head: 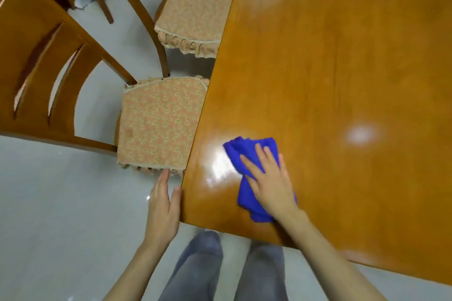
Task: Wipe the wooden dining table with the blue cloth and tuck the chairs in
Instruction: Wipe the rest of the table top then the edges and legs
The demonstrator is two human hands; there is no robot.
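Observation:
The wooden dining table [330,68] fills the right side of the head view. A crumpled blue cloth [247,154] lies on it near the front left corner. My right hand [269,181] presses flat on the cloth with straight, spread fingers. My left hand [162,205] hangs beside the table's left edge with straight fingers, its thumb touching the corner. A wooden chair with a patterned seat cushion [156,124] stands at the table's left side, its seat partly under the edge. A second like chair [193,14] stands farther back, also partly under.
Pale glossy floor tiles [61,203] spread to the left and below. My legs in grey trousers [203,269] stand at the table's front corner. More wooden chair legs [102,0] and dark clutter sit at the top left.

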